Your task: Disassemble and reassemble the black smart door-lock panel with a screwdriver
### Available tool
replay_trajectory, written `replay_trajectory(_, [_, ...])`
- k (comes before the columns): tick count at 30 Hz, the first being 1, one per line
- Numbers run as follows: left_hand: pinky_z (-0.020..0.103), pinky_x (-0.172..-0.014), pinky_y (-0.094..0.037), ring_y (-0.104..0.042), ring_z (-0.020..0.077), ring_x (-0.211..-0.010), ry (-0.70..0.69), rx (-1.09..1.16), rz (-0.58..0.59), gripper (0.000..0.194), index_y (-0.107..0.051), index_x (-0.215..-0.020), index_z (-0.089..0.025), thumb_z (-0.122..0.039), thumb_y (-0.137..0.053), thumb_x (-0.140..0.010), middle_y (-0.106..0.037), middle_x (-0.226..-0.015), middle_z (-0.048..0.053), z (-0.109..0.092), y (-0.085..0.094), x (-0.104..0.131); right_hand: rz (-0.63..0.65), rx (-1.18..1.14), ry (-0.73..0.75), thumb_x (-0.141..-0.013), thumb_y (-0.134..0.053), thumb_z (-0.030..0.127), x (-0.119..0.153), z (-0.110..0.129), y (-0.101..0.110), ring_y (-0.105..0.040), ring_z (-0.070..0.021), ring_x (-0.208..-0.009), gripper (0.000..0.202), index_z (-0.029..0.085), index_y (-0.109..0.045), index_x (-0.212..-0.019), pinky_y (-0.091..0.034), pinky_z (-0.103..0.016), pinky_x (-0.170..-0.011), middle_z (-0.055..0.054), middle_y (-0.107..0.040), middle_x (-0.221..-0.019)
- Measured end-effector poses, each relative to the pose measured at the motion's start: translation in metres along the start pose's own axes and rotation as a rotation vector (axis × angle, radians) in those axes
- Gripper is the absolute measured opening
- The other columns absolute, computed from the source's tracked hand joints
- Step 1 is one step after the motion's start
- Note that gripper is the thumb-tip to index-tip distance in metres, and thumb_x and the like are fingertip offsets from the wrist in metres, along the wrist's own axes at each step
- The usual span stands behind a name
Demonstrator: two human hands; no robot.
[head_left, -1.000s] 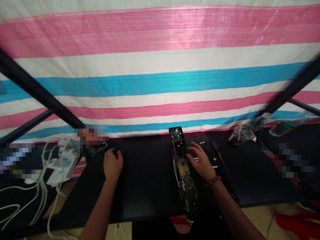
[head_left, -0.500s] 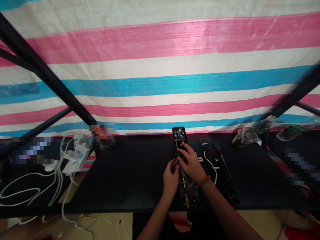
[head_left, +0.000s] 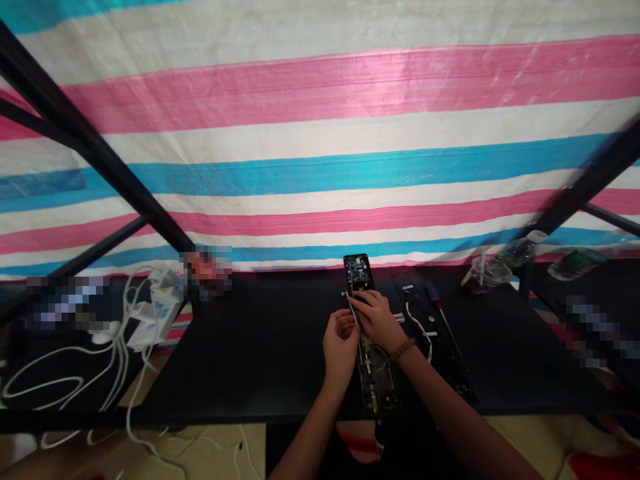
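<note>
A long, narrow black device casing [head_left: 371, 393] lies open on the table, pointing away from me. A blue-lit circuit board [head_left: 357, 270] shows at its far end, with brass-coloured parts nearer me. Across its left edge runs a thin white cable [head_left: 353, 311], its small connector end sticking out to the left. My left hand [head_left: 341, 341] is curled at the casing's left side, thumb and fingertips closed at the lower part of the cable. Over the middle of the casing, my right hand [head_left: 376, 321] pinches the cable near its upper end; the exact contact is partly hidden.
Right of the casing lie a black cover panel [head_left: 453, 373] with a white wire [head_left: 423, 327] and a screwdriver [head_left: 440, 310]. A plastic cup [head_left: 487, 272] and bottle [head_left: 523, 248] stand farther right. White cables and a power strip [head_left: 153, 323] are at left, beside the metal frame [head_left: 125, 180].
The thin white cable now shows outside the casing's left edge with its connector end raised. My right hand has shifted slightly down and left, off the circuit board.
</note>
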State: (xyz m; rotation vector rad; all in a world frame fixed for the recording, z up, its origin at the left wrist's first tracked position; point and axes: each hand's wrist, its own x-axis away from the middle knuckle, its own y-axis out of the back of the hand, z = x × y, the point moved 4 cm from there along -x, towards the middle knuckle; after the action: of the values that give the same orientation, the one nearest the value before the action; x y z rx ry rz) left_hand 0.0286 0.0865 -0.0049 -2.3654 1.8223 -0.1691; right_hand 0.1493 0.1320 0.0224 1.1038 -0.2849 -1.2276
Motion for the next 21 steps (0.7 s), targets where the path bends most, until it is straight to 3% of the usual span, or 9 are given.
replay_trajectory(8, [0.033, -0.079, -0.055, -0.071, 0.0194, -0.083, -0.048, -0.061, 0.127, 0.038, -0.053, -0.116, -0.02, -0.026, -0.068, -0.081, -0.073, -0.089, 0.005, -0.011, -0.007, 0.008, -0.212, -0.036, 0.044, -0.1, -0.043, 0.021, -0.016, -0.019, 0.023, -0.061, -0.0254, -0.103, 0.037, 0.024, -0.07, -0.127, -0.052, -0.042, -0.094, -0.011, -0.068, -0.106])
replay_trajectory(11, [0.036, -0.085, -0.054, -0.07, 0.0212, -0.091, -0.124, -0.181, 0.049, 0.029, -0.057, -0.114, -0.019, -0.026, -0.062, -0.086, -0.073, -0.097, 0.009, -0.011, -0.003, -0.006, -0.252, -0.025, 0.037, -0.101, -0.042, 0.024, -0.022, -0.026, 0.033, -0.062, -0.0249, -0.097, 0.039, 0.023, -0.067, -0.131, -0.054, -0.04, -0.091, -0.01, -0.067, -0.099])
replay_trajectory(14, [0.038, -0.09, -0.053, -0.068, 0.0237, -0.102, -0.135, -0.306, -0.097, 0.03, -0.062, -0.112, -0.018, -0.024, -0.065, -0.084, -0.07, -0.112, 0.012, -0.002, 0.0, -0.028, -0.273, -0.031, 0.047, -0.101, -0.042, 0.022, -0.025, -0.031, 0.039, -0.062, -0.0244, -0.095, 0.039, 0.023, -0.065, -0.132, -0.054, -0.04, -0.091, -0.009, -0.067, -0.096])
replay_trajectory(18, [0.035, -0.079, -0.056, -0.072, 0.0228, -0.088, 0.0, -0.245, -0.052, 0.041, -0.059, -0.122, -0.014, -0.022, -0.067, -0.083, -0.074, -0.099, 0.012, 0.021, -0.009, -0.048, -0.33, -0.064, 0.113, -0.098, -0.043, 0.018, -0.025, -0.032, 0.041, -0.064, -0.0236, -0.094, 0.036, 0.024, -0.069, -0.122, -0.056, -0.039, -0.088, -0.009, -0.068, -0.097])
replay_trajectory(21, [0.033, -0.074, -0.056, -0.072, 0.0219, -0.078, 0.011, -0.244, -0.039, 0.039, -0.061, -0.121, -0.014, -0.026, -0.066, -0.084, -0.075, -0.088, 0.009, 0.028, -0.012, -0.051, -0.336, -0.112, 0.103, -0.097, -0.047, 0.017, -0.03, -0.035, 0.038, -0.067, -0.0231, -0.094, 0.03, 0.022, -0.069, -0.117, -0.056, -0.038, -0.087, -0.009, -0.071, -0.099])
